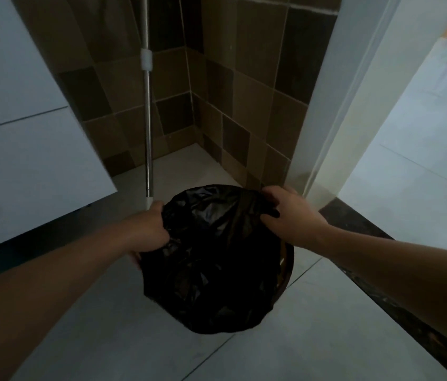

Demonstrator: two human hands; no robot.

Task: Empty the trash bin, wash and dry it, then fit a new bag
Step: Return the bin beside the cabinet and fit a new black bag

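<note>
Trash bin (288,266) sits on the floor tiles (313,339) under a black bag (211,259); I see my left hand (149,229) and right hand (289,213), arms outstretched, gripping its opposite edges.

- A home, in a tiled corner that looks like a bathroom or utility nook beside a doorway.
- Brown wall tiles (247,86) in mixed light and dark squares cover both walls of the corner.
- Pale floor tiles (271,350) with thin grout lines run underfoot.
- A metal mop handle (148,127) with a white collar stands upright in the corner.
- A white door frame (335,111) on the right opens onto a brighter room, with a dark stone threshold (398,295) at its foot.
- White cabinet panels (19,138) fill the left.
</note>
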